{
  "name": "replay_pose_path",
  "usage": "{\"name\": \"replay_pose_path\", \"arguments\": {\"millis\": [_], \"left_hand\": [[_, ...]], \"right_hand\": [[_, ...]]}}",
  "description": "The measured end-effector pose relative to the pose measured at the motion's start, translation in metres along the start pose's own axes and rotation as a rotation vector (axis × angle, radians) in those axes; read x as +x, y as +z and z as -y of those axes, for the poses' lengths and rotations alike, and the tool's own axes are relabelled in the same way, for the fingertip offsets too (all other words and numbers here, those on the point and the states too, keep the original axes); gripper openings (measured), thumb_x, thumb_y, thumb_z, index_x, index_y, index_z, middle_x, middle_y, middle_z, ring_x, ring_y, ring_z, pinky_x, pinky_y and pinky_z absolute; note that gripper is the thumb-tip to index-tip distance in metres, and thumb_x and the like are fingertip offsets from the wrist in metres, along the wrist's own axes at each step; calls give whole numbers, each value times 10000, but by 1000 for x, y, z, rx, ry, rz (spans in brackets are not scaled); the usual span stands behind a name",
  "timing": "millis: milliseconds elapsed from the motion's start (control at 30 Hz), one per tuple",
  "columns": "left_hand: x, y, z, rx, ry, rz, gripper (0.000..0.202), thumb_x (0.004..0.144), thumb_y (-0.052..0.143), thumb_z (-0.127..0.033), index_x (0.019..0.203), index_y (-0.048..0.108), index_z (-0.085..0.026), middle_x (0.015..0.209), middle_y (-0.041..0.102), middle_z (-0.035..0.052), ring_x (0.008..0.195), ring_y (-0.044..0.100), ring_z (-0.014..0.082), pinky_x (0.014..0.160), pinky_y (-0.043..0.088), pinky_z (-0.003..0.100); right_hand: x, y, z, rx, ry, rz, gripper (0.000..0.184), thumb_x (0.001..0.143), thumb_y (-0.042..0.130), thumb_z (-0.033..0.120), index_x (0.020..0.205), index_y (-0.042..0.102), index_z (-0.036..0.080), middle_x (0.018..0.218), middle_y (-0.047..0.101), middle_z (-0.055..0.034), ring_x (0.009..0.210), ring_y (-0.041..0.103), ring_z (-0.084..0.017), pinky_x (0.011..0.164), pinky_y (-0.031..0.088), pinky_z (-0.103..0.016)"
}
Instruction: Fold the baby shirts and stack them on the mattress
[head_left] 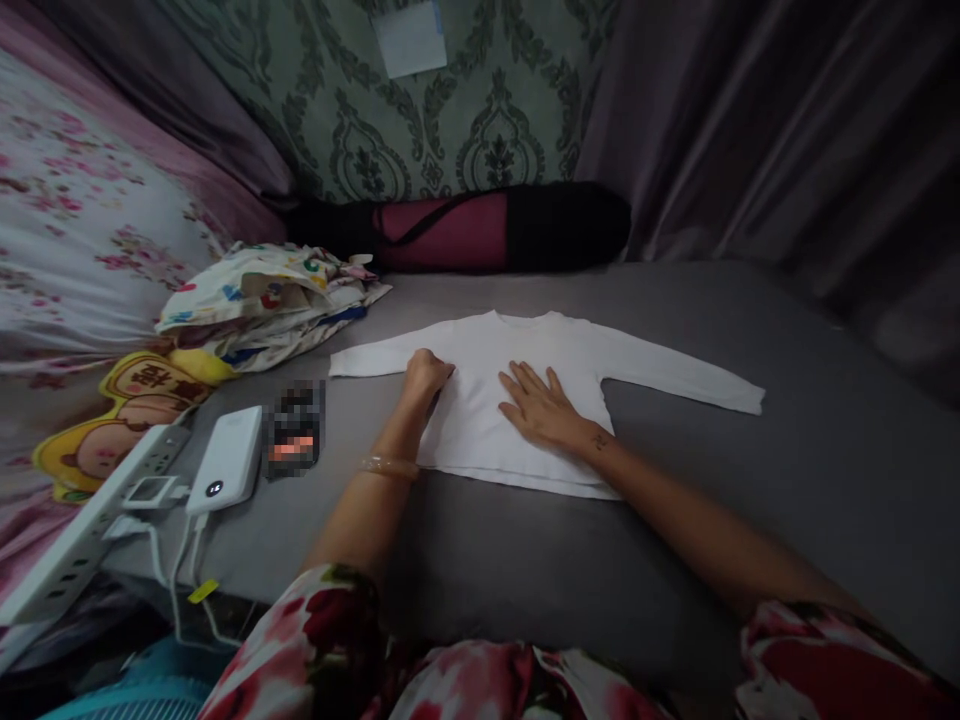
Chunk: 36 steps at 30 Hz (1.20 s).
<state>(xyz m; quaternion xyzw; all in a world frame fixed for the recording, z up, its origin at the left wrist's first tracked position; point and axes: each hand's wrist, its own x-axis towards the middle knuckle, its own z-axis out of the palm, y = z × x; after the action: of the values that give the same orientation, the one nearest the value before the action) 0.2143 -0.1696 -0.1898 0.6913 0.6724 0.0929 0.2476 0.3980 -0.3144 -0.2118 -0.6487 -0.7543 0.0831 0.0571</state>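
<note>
A white long-sleeved shirt lies flat on the grey bed sheet, both sleeves stretched out sideways. My right hand rests open and flat on the shirt's middle, fingers spread. My left hand sits at the shirt's left side near the armpit, fingers curled in on the fabric. A bangle circles my left wrist. Both my sleeves are red-flowered.
A pile of patterned folded cloth lies at the left. A white power bank, a power strip with cables and a phone sit near the left edge. A dark red and black roll lies against the wall.
</note>
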Motion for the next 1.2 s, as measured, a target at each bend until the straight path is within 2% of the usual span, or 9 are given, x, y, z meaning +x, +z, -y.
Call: {"name": "replay_pose_path", "arguments": {"millis": [167,367,533,667,867,967,1067,1133,1200], "left_hand": [[0,-2,1,78,46,-96,181,779,584,-252,873,699,-150,938,719,130,971,658,258,767,473,293],[-15,7,-4,182,144,-228,291,908,415,-241,1119,559,-103,1024,683,175,971,651,278,787,474,329],[-25,16,-6,300,223,-182,327,947,264,-136,1200,468,-93,1056,657,202,962,658,287,826,471,370],[-27,15,2,421,285,-138,337,997,236,-242,1201,474,-115,1081,650,188,983,654,285,852,469,387],[-28,13,7,564,388,-243,331,1005,266,-300,1120,518,-120,1055,631,171,915,652,264,787,485,351],[-37,10,-7,603,477,-347,268,968,330,-213,1075,544,-92,1072,598,195,1001,606,302,826,478,394],[-52,15,-25,516,685,-285,253,948,415,-236,1118,541,-97,1141,589,188,1083,564,300,898,466,417],[-64,27,-33,424,860,-168,319,956,431,-282,1205,511,-99,1250,565,185,1181,526,274,985,434,410],[-74,42,-35,379,974,-66,437,969,418,-358,1308,455,-85,1386,488,198,1321,427,274,1086,355,429]], "right_hand": [[-9,3,8,-24,-50,-52,609,1006,215,489,1515,295,162,1587,187,-126,1462,130,-281,1159,75,-572],[-11,4,9,-42,-56,-94,583,1006,251,480,1501,327,182,1575,232,-129,1452,171,-290,1156,87,-574],[-9,1,9,-31,-65,-59,602,1003,279,478,1512,302,156,1582,193,-149,1457,145,-302,1152,73,-592],[-20,-2,12,12,-150,-7,615,1002,310,458,1517,279,125,1585,160,-163,1465,97,-293,1163,31,-570],[-74,-17,35,288,-393,165,571,1008,327,413,1514,298,150,1586,180,-119,1468,93,-235,1193,2,-486],[-87,-31,38,545,-467,268,512,1025,266,430,1459,418,206,1550,314,-49,1439,231,-177,1199,154,-386],[-69,-36,13,674,-307,119,551,1029,183,459,1344,554,200,1456,472,-42,1339,426,-151,1135,323,-321],[-48,-31,-14,534,-104,-154,583,1013,217,480,1330,559,130,1437,486,-110,1355,407,-195,1162,277,-372],[-30,-21,-41,325,55,-273,608,1005,227,462,1378,500,67,1492,395,-162,1415,299,-237,1180,221,-421]]}}
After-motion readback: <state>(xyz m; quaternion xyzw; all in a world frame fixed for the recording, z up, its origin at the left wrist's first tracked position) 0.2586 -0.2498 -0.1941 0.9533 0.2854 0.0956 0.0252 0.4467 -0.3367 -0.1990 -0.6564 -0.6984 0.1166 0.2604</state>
